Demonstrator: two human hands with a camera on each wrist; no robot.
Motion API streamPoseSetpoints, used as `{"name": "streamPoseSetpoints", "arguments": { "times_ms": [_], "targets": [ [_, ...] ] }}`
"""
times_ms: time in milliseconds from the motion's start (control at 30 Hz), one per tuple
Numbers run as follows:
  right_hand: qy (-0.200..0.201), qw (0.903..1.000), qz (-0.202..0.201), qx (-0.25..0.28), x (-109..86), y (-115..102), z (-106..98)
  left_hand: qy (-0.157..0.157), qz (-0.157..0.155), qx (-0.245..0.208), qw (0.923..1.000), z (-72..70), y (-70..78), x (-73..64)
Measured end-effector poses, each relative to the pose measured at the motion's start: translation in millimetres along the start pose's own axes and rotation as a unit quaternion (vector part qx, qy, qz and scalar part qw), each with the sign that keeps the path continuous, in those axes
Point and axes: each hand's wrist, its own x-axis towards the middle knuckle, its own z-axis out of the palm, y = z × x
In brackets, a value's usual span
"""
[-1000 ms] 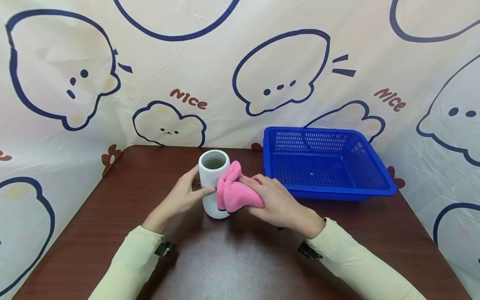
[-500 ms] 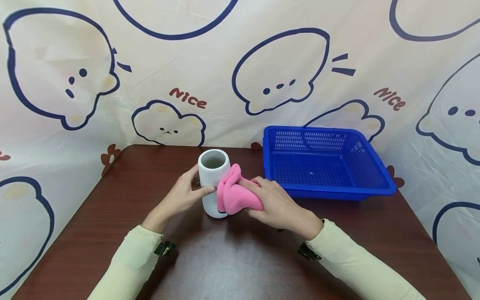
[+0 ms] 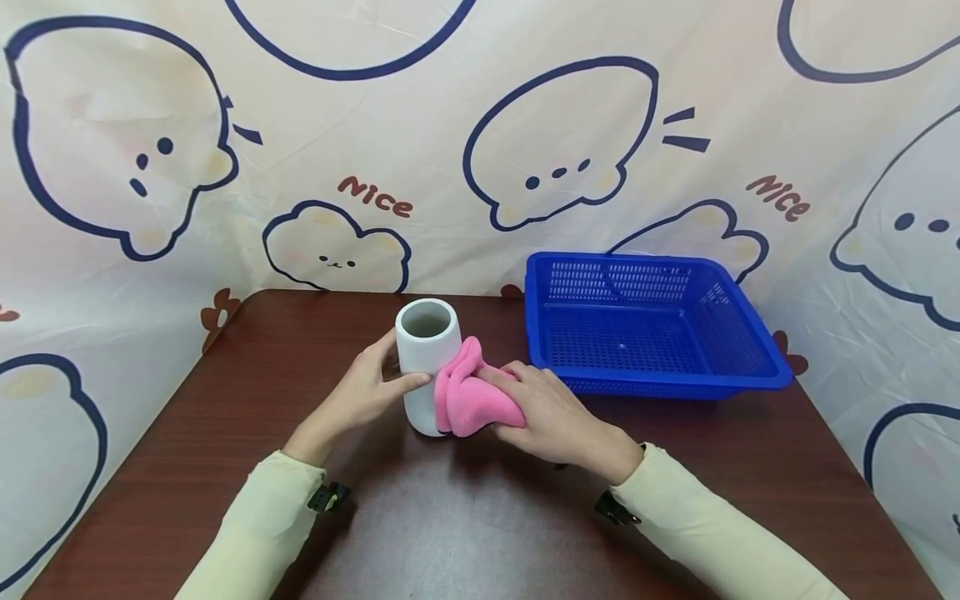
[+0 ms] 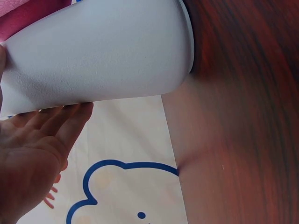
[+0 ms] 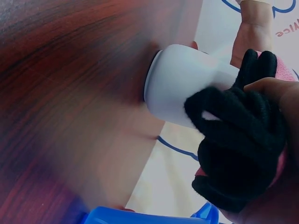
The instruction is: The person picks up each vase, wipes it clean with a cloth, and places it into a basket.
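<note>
A white vase (image 3: 422, 358), cylinder-shaped with an open top, stands upright on the table. My left hand (image 3: 363, 387) grips its left side, thumb in front and fingers behind; in the left wrist view those fingers (image 4: 70, 122) touch the vase wall. A bunched pink cloth (image 3: 480, 402) lies against the vase's right side, held in my right hand (image 3: 553, 415). Black fabric (image 5: 238, 144) shows on the cloth's underside in the right wrist view. Folds of the cloth hide some of my right fingers.
Behind my right hand, a blue perforated plastic basket (image 3: 622, 346) sits at the back right of the dark wooden table (image 3: 465, 533). A cartoon-printed curtain (image 3: 435, 150) hangs along the back and sides.
My right hand and the pink cloth have slid a little down the vase's right side. The left hand and vase have stayed in place.
</note>
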Motion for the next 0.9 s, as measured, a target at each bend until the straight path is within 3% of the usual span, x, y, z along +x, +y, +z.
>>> {"name": "streamPoseSetpoints", "arguments": {
  "times_ms": [900],
  "targets": [
    [-0.012, 0.9995, -0.016, -0.024, -7.3, 5, 14, 0.001, 0.006, 0.004, 1.0000, 0.6, 0.3, -1.4]
  ]
}}
